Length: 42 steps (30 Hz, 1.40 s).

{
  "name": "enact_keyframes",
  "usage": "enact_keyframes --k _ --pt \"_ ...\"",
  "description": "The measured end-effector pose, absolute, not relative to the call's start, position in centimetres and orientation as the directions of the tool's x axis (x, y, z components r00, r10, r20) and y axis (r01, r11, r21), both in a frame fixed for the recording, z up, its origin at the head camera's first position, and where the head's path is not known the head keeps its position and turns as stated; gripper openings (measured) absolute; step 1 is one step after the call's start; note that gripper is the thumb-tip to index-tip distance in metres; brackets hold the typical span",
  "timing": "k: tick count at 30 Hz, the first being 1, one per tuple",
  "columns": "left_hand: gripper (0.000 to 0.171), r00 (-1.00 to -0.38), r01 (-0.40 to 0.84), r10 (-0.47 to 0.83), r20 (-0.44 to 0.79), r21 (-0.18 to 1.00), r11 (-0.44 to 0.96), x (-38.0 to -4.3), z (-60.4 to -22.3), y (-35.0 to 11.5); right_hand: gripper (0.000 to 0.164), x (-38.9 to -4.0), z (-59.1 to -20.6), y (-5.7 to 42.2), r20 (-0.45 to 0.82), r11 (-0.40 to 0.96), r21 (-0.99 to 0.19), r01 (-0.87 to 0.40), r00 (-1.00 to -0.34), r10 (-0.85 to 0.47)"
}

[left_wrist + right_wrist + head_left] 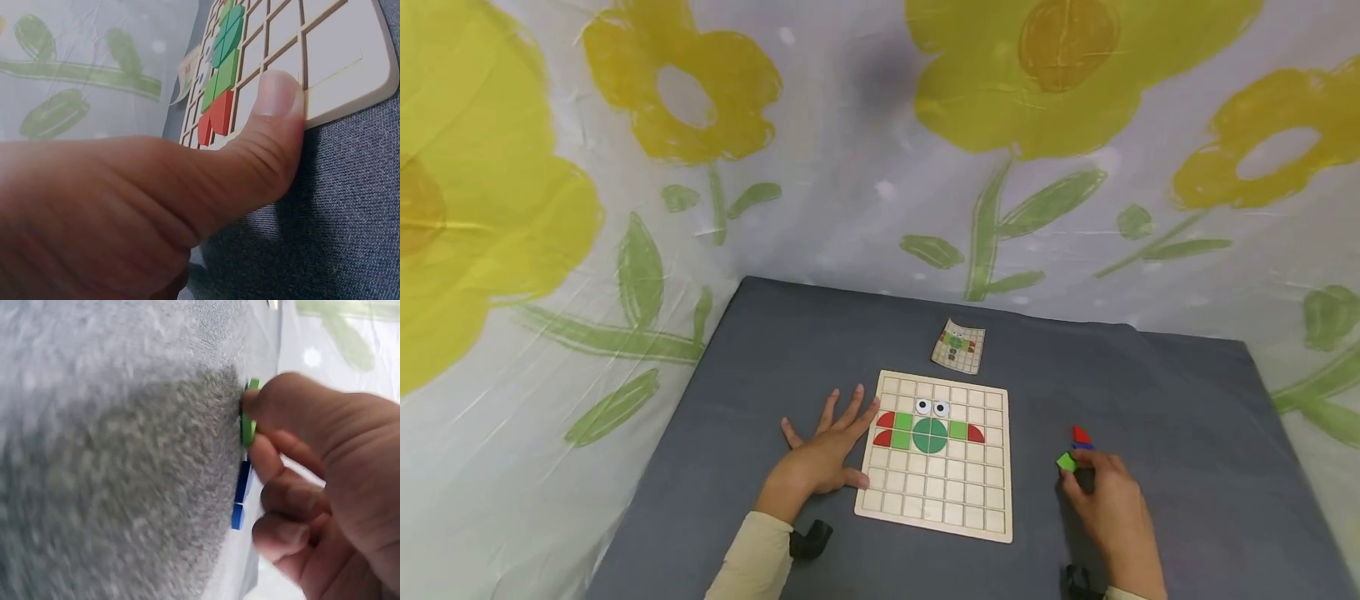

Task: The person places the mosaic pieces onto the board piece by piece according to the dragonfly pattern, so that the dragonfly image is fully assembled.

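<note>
A wooden grid board (934,507) lies on the dark cloth. Set in its cells are two round eye tiles (922,406), a green circle (930,436) of quarter pieces, light green squares (958,429) and red quarter-round tiles (975,433). My left hand (820,460) spreads its fingers beside the board's left edge; in the left wrist view the thumb (278,94) rests on the rim. Right of the board, my right hand (1107,500) pinches a light green square tile (249,428) between thumb and fingers. A red tile (1081,434) and blue pieces (242,482) lie close by, partly hidden.
Behind the board lies a small pattern card (958,347) with a printed figure on a grid. The dark cloth (820,333) ends at a flower-printed backdrop (850,167). Black wrist mounts (810,540) sit at both wrists.
</note>
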<state>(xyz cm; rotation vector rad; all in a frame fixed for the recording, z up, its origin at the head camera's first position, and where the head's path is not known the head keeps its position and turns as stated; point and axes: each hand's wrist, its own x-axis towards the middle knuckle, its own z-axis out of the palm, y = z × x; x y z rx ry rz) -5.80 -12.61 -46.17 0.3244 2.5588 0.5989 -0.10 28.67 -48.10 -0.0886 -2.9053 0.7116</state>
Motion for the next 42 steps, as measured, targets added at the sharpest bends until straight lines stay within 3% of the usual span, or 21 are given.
enact_keyframes --k 5,12,26,42 --pt "0.121 -0.855 0.119 0.333 -0.398 0.473 0.873 -5.7 -46.3 -12.3 0.032 -0.3 -47.5 27.7 0.195 0.867 -0.493 -0.072 -0.98 0.03" --pt "0.12 -0.856 0.113 0.326 -0.401 0.47 0.876 -5.8 -46.1 -12.6 0.033 -1.1 -46.3 23.8 0.132 0.831 -0.542 -0.124 -0.989 -0.062" --pt "0.122 -0.864 0.093 0.305 -0.401 0.468 0.879 -5.8 -46.6 -12.4 0.032 -2.4 -48.1 19.3 0.265 0.798 -0.47 -0.377 -0.923 -0.28" --pt "0.123 -0.873 0.085 0.297 -0.387 0.478 0.874 -5.8 -46.5 -12.4 0.03 -2.9 -48.5 17.8 0.248 0.808 -0.429 -0.404 -0.913 -0.325"
